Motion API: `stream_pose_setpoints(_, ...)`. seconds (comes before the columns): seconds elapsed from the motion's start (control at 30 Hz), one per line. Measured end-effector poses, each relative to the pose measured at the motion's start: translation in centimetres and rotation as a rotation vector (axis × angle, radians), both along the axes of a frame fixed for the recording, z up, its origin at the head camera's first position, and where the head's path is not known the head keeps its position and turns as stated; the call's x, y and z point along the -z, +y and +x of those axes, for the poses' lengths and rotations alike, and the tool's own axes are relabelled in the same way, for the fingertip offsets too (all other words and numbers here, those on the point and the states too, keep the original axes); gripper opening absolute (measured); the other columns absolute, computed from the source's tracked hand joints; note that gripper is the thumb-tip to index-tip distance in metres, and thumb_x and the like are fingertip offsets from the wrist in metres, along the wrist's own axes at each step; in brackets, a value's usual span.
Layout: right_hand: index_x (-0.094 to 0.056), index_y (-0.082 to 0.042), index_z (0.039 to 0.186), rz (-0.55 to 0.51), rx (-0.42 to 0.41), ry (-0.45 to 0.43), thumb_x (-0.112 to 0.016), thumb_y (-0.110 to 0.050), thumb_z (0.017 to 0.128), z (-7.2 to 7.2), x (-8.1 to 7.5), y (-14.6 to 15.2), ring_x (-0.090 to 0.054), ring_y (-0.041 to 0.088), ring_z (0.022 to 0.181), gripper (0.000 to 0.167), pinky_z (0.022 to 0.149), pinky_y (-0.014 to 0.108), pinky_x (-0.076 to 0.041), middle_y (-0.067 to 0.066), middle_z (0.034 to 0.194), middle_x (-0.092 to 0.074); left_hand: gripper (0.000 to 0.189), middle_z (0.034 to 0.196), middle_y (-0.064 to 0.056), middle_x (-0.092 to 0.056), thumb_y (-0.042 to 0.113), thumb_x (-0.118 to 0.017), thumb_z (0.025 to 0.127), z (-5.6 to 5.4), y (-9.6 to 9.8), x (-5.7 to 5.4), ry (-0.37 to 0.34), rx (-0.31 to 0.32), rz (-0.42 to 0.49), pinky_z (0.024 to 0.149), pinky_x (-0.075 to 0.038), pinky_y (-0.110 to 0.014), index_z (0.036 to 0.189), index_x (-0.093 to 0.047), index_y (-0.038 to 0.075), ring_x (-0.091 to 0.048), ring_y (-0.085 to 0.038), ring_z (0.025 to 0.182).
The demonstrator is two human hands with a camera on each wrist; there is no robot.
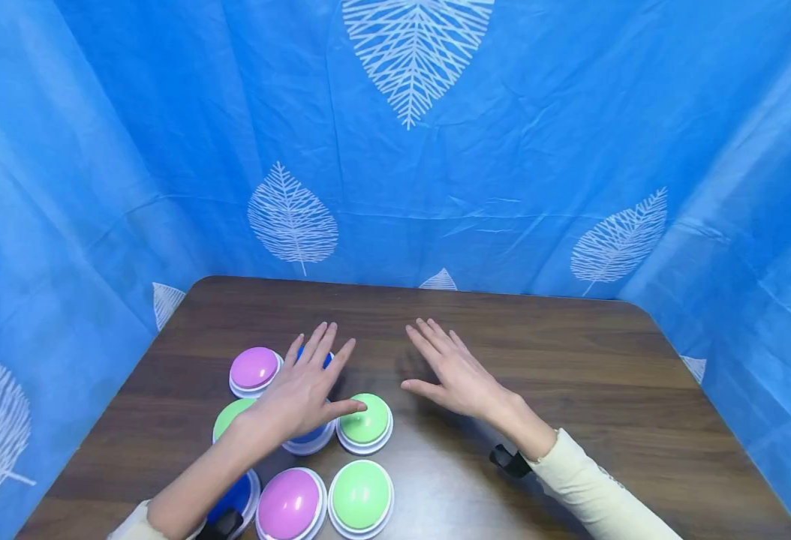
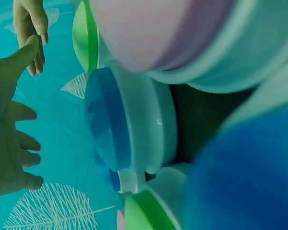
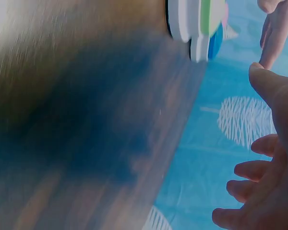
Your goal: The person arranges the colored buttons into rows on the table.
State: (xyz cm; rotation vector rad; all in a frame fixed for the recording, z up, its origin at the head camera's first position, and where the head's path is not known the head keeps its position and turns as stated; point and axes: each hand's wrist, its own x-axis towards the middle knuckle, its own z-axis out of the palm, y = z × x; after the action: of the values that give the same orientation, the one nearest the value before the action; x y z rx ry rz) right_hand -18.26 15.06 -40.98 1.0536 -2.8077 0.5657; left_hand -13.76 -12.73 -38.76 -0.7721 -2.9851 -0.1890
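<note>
My left hand [image 1: 297, 397] hovers palm down over a group of dome-topped push buttons with white bases, its fingers straight and spread. Its thumb overlaps the back green button [image 1: 368, 424] in the head view; in the left wrist view the hand [image 2: 9, 139] is apart from the blue button [image 2: 105, 120]. Partly hidden under the hand and forearm are a middle blue button [image 1: 312, 439], a left green button [image 1: 232, 414] and a front blue button [image 1: 236, 499]. My right hand [image 1: 459, 375] holds nothing above the table, fingers extended.
A pink button [image 1: 254, 367] stands at the group's back left. A front pink button [image 1: 290, 502] and a front green button [image 1: 362, 495] stand nearer me. The brown wooden table [image 1: 571, 375] meets a blue curtain [image 1: 503, 150] with white leaf prints.
</note>
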Motion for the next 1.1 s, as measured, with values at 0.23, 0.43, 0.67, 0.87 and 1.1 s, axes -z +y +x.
stream_pose_setpoints(0.23,-0.029,-0.004,0.155,0.045,-0.113,-0.002,-0.062,-0.051,0.094,1.4,0.7,-1.8,-0.024,0.034,0.146,0.083,0.113,0.056,-0.024,0.019,0.158,-0.029,0.085,0.154,-0.023,-0.034,0.063,-0.062,0.088,1.1,-0.3,0.5,-0.083,0.092,0.019,0.115,-0.020,-0.057,0.148,-0.045,0.006,-0.025,-0.039,0.144)
stream_pose_setpoints(0.43,-0.029,0.000,0.153,0.040,-0.193,-0.044,-0.064,-0.049,0.093,2.6,1.2,-2.9,-0.029,0.034,0.144,0.086,0.112,0.050,-0.030,0.020,0.156,-0.033,0.077,0.140,-0.021,-0.052,0.053,-0.073,0.084,1.7,0.0,1.0,-0.086,0.186,0.069,0.112,-0.028,-0.055,0.137,-0.055,0.001,-0.044,-0.037,0.134)
stream_pose_setpoints(0.67,-0.030,-0.001,0.153,0.028,-0.204,-0.164,-0.072,-0.048,0.088,3.5,2.0,-3.5,-0.033,0.027,0.143,0.090,0.112,0.042,-0.033,0.015,0.155,-0.036,0.080,0.126,-0.016,-0.061,0.051,-0.080,0.077,1.8,0.3,2.1,-0.076,0.204,0.072,0.106,-0.038,-0.051,0.131,-0.058,-0.004,-0.055,-0.031,0.121)
stream_pose_setpoints(0.87,-0.034,-0.002,0.151,0.010,-0.205,-0.194,-0.076,-0.044,0.086,3.7,2.7,-3.8,-0.040,0.025,0.139,0.088,0.110,0.039,-0.036,0.013,0.151,-0.042,0.076,0.113,-0.011,-0.063,0.045,-0.086,0.072,1.5,0.4,2.6,-0.052,0.201,0.056,0.097,-0.046,-0.048,0.126,-0.061,-0.003,-0.060,-0.027,0.109)
stream_pose_setpoints(1.1,-0.045,-0.002,0.145,-0.045,-0.222,-0.170,-0.076,-0.038,0.087,3.8,3.3,-3.9,-0.047,0.024,0.133,0.075,0.106,0.039,-0.041,0.011,0.142,-0.052,0.071,0.102,-0.006,-0.062,0.037,-0.090,0.068,1.3,0.5,2.5,-0.048,0.212,0.057,0.089,-0.050,-0.044,0.121,-0.063,-0.001,-0.060,-0.023,0.095)
